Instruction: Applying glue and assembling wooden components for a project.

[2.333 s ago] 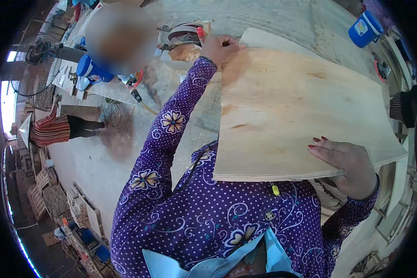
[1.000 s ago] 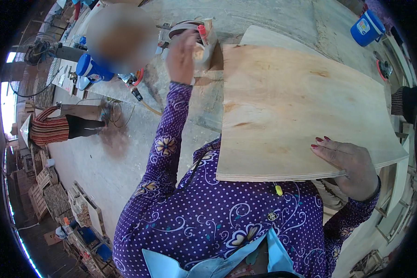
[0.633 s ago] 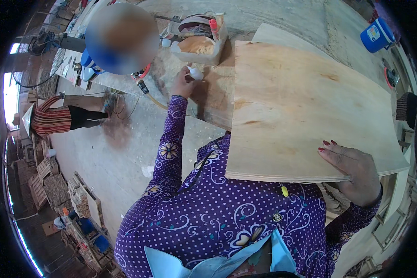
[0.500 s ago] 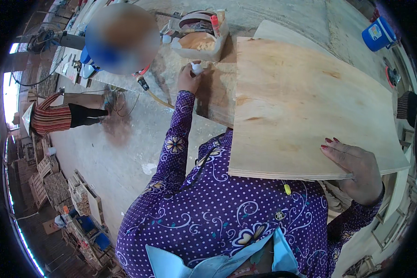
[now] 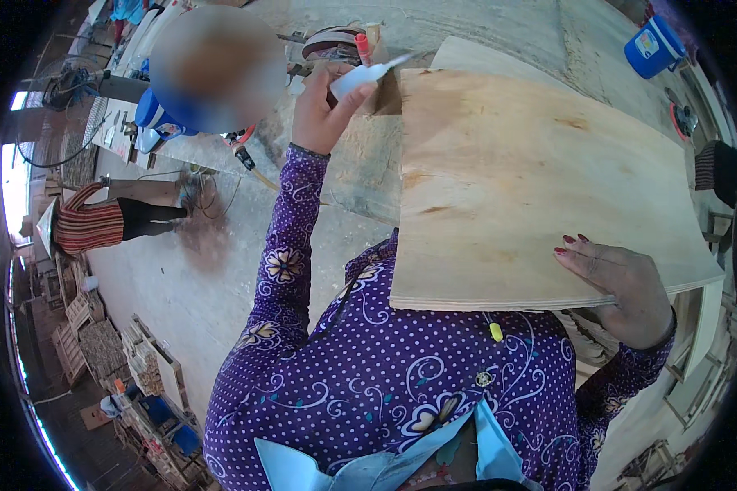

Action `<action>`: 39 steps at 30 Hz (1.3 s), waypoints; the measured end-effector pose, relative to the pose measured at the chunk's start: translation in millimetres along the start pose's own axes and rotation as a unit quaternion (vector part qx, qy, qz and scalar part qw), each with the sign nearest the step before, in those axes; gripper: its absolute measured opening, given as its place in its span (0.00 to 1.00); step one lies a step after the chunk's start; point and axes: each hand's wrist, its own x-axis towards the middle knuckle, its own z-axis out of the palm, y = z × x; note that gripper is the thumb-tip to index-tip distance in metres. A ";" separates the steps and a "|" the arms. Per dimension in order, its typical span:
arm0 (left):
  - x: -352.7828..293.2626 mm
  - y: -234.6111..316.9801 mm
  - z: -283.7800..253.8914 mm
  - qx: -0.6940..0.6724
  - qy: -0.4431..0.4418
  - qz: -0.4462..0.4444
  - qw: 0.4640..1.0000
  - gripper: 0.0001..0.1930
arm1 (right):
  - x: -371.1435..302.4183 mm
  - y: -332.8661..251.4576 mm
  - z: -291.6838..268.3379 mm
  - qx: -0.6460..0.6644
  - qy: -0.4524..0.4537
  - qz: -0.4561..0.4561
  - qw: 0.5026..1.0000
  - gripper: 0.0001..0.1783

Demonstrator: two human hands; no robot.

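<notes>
My left hand point(image 5: 323, 114) is raised above the work table, its fingers wrapped round a small white squeeze bottle point(image 5: 356, 80). The bottle's thin nozzle points right, toward the far left corner of a plywood panel point(image 5: 540, 188). That panel lies flat in front of me, with visible layers along its near edge. At its near right edge, my right hand point(image 5: 622, 286) grips it, the fingers resting on the top face. The thumb side is hidden beneath the panel.
Behind the left hand are a red-capped tube point(image 5: 362, 47) and a round brown-rimmed item point(image 5: 332, 42). Another pale sheet point(image 5: 487, 59) lies under the panel. A blue bucket point(image 5: 653, 47) stands far right. A person in a striped top point(image 5: 90, 225) is at the left.
My left hand has lifted the white bottle from beside the box, bringing it up and turning its nozzle rightward. The right hand keeps its hold on the panel.
</notes>
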 end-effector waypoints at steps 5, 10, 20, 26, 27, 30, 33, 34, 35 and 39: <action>17.3 26.2 16.5 -0.003 0.033 -0.018 0.999 0.21 | -3.5 2.8 -0.6 0.002 0.001 0.001 1.000 0.37; 25.1 36.0 26.2 0.075 0.095 0.046 0.992 0.21 | -3.9 1.6 -1.4 0.011 -0.001 -0.004 1.000 0.37; 24.6 47.2 26.6 0.162 0.060 0.026 0.985 0.21 | -4.6 1.8 1.5 0.001 0.016 -0.008 1.000 0.36; 25.2 50.0 28.9 0.127 0.071 0.048 0.988 0.19 | -4.2 0.0 1.1 -0.006 0.014 -0.005 1.000 0.32; 24.7 49.9 28.6 0.128 0.070 0.048 0.988 0.19 | -4.2 -0.7 1.4 -0.008 0.018 -0.006 1.000 0.31; 23.9 51.0 27.3 0.125 0.068 0.048 0.989 0.19 | -4.6 0.4 1.3 -0.018 0.012 -0.007 1.000 0.28; 23.8 52.7 26.1 0.133 0.064 0.046 0.988 0.19 | -4.6 1.0 1.7 -0.024 0.010 -0.015 1.000 0.28; 24.0 52.9 26.1 0.145 0.061 0.044 0.987 0.19 | -4.5 -0.5 1.2 -0.024 0.010 -0.014 1.000 0.28; 23.5 52.7 25.6 0.146 0.061 0.043 0.986 0.19 | -4.1 -3.0 0.2 -0.023 0.006 -0.008 1.000 0.28; 23.7 51.3 22.7 0.155 0.062 0.043 0.985 0.20 | -3.7 -1.8 1.2 -0.005 0.008 -0.003 1.000 0.29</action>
